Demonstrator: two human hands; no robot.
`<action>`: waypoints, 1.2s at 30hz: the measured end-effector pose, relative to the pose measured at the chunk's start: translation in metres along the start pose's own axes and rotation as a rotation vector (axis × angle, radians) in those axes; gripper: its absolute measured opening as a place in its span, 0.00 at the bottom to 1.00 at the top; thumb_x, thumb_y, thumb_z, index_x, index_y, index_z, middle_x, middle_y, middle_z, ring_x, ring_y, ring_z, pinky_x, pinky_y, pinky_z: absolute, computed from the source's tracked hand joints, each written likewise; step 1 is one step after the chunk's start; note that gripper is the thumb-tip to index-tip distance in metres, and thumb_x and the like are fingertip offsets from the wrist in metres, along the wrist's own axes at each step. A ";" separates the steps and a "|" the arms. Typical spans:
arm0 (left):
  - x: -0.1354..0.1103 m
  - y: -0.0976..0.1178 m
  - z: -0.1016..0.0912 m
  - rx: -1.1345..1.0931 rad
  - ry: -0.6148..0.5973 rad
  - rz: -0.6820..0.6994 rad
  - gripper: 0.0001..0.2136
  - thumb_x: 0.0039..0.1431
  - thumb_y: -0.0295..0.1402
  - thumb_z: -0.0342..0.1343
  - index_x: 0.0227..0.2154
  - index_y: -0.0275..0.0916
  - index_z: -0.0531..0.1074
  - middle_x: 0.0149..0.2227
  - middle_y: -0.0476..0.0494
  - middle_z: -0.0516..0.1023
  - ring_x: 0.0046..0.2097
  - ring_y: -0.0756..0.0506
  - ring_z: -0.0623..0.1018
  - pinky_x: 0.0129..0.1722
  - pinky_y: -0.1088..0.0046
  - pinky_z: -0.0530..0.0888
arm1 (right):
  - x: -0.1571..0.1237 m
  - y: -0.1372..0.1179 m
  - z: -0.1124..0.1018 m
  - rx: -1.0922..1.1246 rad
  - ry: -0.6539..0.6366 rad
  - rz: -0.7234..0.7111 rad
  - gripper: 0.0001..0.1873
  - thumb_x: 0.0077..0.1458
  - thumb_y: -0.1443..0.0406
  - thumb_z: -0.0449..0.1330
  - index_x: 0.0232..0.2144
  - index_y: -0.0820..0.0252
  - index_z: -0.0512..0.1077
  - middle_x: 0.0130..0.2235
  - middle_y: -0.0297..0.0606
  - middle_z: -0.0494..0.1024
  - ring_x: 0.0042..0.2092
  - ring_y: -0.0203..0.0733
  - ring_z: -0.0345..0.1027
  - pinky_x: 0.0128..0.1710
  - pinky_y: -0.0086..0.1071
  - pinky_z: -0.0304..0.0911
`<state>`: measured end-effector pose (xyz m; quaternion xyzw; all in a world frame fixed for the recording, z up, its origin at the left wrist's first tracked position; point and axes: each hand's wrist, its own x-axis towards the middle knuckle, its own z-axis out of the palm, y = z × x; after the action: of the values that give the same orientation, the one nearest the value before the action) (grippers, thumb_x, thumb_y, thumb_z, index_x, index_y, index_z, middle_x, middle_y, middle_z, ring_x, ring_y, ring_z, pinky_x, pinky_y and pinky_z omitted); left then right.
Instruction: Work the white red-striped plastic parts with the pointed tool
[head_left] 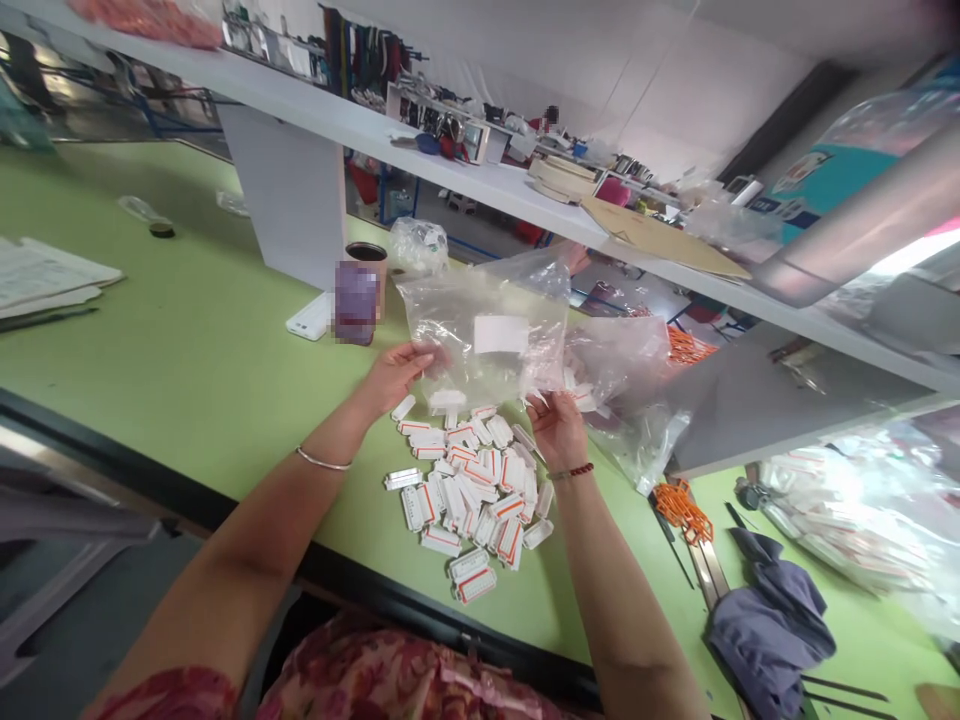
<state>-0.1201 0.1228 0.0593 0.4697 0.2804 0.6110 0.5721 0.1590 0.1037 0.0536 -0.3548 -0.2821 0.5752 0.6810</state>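
Pinching opposite sides of one clear plastic bag (450,310), white label (501,334) facing up: left hand (397,378) and right hand (559,430), set apart. Bag location: above the green desk (247,380), beyond a loose heap of white plastic pieces (480,480), some orange-striped. Right: orange bundle (682,512), dark cloth (772,620).

I see a clear plastic bag (480,292), thin, glossy and crinkled, with a matt white label (501,334), paper by its look. The small white pieces (454,500) look like smooth, hard plastic. The green surface (225,350) is smooth; the purple cloth (772,625), matt and rumpled; the bangle (324,461), shiny metal.
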 end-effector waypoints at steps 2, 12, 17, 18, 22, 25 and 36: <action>-0.003 0.005 0.006 0.130 -0.003 0.059 0.15 0.52 0.40 0.64 0.39 0.37 0.78 0.38 0.40 0.82 0.40 0.44 0.80 0.35 0.71 0.74 | -0.002 -0.002 -0.009 -0.019 0.037 0.002 0.08 0.46 0.66 0.67 0.28 0.55 0.71 0.26 0.25 0.79 0.27 0.34 0.76 0.23 0.24 0.68; 0.000 0.005 0.000 0.216 0.106 0.085 0.20 0.55 0.46 0.60 0.46 0.37 0.74 0.34 0.43 0.80 0.32 0.47 0.80 0.21 0.78 0.68 | 0.004 0.013 -0.010 -0.074 0.052 0.053 0.05 0.51 0.69 0.64 0.27 0.58 0.70 0.26 0.30 0.79 0.32 0.34 0.78 0.25 0.21 0.70; 0.015 -0.015 -0.027 0.323 0.206 0.101 0.21 0.61 0.40 0.54 0.55 0.41 0.65 0.53 0.38 0.72 0.48 0.46 0.76 0.43 0.69 0.75 | 0.034 0.038 0.016 -0.166 0.051 0.070 0.07 0.56 0.70 0.57 0.26 0.58 0.68 0.29 0.34 0.81 0.36 0.34 0.78 0.32 0.23 0.74; 0.017 -0.021 -0.035 0.466 0.279 0.062 0.21 0.61 0.38 0.53 0.56 0.41 0.64 0.55 0.38 0.71 0.49 0.46 0.76 0.44 0.68 0.74 | 0.040 0.043 0.020 -0.203 0.047 0.076 0.08 0.55 0.70 0.58 0.25 0.58 0.68 0.28 0.35 0.81 0.35 0.35 0.78 0.33 0.25 0.74; 0.020 -0.040 -0.062 0.744 0.377 -0.030 0.17 0.55 0.33 0.57 0.47 0.33 0.71 0.50 0.32 0.73 0.49 0.39 0.74 0.49 0.61 0.70 | 0.050 0.053 0.024 -0.418 0.023 0.080 0.07 0.51 0.69 0.61 0.24 0.59 0.67 0.28 0.37 0.80 0.33 0.39 0.78 0.35 0.33 0.75; 0.017 -0.051 -0.065 0.862 0.296 -0.034 0.11 0.57 0.34 0.55 0.40 0.34 0.74 0.44 0.34 0.76 0.49 0.38 0.73 0.51 0.60 0.68 | 0.045 0.048 0.017 -0.615 0.001 0.019 0.03 0.49 0.66 0.63 0.28 0.58 0.71 0.32 0.35 0.80 0.35 0.41 0.77 0.39 0.39 0.74; -0.014 -0.059 0.000 1.069 -0.441 -0.054 0.19 0.64 0.49 0.47 0.52 0.50 0.71 0.59 0.52 0.70 0.61 0.44 0.66 0.63 0.64 0.55 | -0.052 0.015 0.006 -1.169 -0.384 -0.488 0.19 0.60 0.55 0.53 0.46 0.59 0.74 0.51 0.47 0.76 0.55 0.51 0.66 0.59 0.53 0.57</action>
<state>-0.0954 0.1204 0.0039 0.8024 0.4361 0.2574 0.3157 0.1357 0.0549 0.0461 -0.4829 -0.7366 0.2096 0.4245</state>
